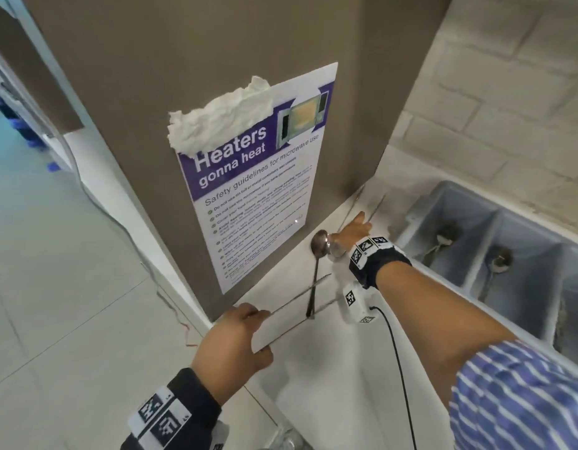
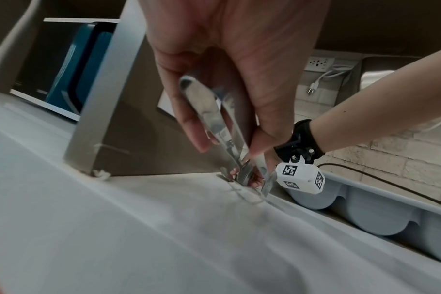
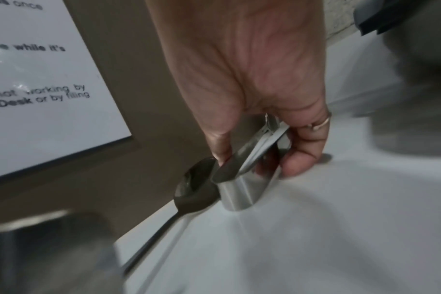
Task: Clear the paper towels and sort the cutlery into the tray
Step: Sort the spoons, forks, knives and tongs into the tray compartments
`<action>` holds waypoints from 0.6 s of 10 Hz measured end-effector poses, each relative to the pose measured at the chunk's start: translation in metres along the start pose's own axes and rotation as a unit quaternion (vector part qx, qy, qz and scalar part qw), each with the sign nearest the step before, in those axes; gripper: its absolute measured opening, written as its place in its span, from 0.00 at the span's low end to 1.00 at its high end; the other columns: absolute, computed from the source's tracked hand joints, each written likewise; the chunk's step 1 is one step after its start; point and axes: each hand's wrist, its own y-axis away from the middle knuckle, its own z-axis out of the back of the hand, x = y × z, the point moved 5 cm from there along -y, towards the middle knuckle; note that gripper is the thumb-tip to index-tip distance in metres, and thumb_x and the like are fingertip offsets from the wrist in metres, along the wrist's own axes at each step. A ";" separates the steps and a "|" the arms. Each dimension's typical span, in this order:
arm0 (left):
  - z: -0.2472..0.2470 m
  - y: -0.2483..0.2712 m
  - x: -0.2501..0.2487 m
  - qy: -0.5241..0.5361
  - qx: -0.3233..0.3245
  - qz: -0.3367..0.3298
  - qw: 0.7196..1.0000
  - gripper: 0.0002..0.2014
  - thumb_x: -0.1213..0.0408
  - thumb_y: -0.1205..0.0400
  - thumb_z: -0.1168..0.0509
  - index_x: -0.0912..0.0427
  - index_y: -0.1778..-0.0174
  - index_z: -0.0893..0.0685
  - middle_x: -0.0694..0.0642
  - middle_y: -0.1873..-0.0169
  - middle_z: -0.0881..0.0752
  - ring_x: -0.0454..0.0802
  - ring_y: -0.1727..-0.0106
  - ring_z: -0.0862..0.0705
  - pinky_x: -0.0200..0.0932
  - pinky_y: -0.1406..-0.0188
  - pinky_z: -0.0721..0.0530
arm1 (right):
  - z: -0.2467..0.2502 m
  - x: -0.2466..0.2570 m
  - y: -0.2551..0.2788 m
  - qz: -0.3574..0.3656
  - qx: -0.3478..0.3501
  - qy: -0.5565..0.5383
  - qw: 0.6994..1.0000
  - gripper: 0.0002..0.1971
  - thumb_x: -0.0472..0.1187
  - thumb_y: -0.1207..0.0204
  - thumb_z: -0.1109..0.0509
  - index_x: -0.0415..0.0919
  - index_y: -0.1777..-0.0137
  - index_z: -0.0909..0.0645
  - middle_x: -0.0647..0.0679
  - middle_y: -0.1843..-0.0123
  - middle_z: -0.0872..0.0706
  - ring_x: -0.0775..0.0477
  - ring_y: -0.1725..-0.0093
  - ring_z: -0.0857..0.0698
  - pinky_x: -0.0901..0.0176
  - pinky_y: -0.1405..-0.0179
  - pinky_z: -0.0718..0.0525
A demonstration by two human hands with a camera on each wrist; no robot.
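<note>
Steel glints in the left hand (image 1: 230,339), which grips two long cutlery handles (image 2: 214,119) at the near left end of the white counter (image 1: 329,368) — the left wrist view shows thumb and fingers curled round them. The pieces stretch away toward the right hand, and their far ends are too blurred to say whether they are knives or forks.

Above and behind, a crumpled paper towel (image 1: 221,120) lies draped over the top left corner of a purple and white microwave safety poster (image 1: 261,196), which is stuck to the brown cabinet side (image 1: 183,53).

A spoon (image 1: 317,261) lies on the counter just beside the cabinet, bowl (image 3: 196,191) away from the person and handle crossing the pieces held by the left hand.

The right hand (image 1: 354,230) reaches past the spoon bowl. In the right wrist view its fingers (image 3: 300,161) are curled round shiny cutlery — probably one or two handles, though the blur hides the count — with the little finger touching the counter.

Furthest right, a grey cutlery tray (image 1: 495,212) sits against the pale brick wall (image 1: 508,92); a spoon lies in each of two neighbouring compartments.
</note>
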 end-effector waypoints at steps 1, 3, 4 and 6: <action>0.005 0.006 0.010 0.009 -0.003 -0.005 1.000 0.26 0.55 0.33 0.32 0.49 0.36 0.17 0.50 0.46 0.13 0.52 0.48 0.15 0.42 0.54 0.13 | -0.006 0.002 -0.005 -0.024 -0.007 0.041 0.999 0.39 0.43 0.24 0.33 0.33 0.20 0.51 0.30 0.21 0.42 0.30 0.23 0.38 0.41 0.25 0.34; 0.016 -0.004 0.009 0.054 -0.027 -0.032 0.998 0.25 0.53 0.35 0.32 0.55 0.42 0.13 0.47 0.52 0.15 0.42 0.58 0.20 0.23 0.73 0.18 | 0.049 0.002 0.041 0.047 0.006 -0.099 0.994 0.26 0.44 0.21 0.41 0.33 0.26 0.38 0.33 0.35 0.23 0.31 0.35 0.24 0.41 0.37 0.19; 0.020 -0.017 -0.006 0.076 -0.052 -0.056 0.994 0.27 0.49 0.36 0.35 0.56 0.42 0.13 0.42 0.53 0.18 0.42 0.55 0.22 0.12 0.63 0.22 | 0.096 -0.023 0.082 0.092 -0.023 -0.211 0.973 0.24 0.39 0.21 0.42 0.35 0.26 0.40 0.40 0.47 0.22 0.44 0.60 0.19 0.61 0.78 0.15; 0.001 -0.046 -0.086 0.164 0.005 -0.130 0.978 0.25 0.73 0.32 0.23 0.50 0.41 0.15 0.23 0.48 0.26 0.39 0.50 0.19 0.05 0.65 0.29 | 0.180 -0.124 0.179 0.178 -0.188 -0.266 0.929 0.29 0.30 0.24 0.39 0.40 0.24 0.41 0.37 0.37 0.26 0.38 0.42 0.21 0.60 0.45 0.19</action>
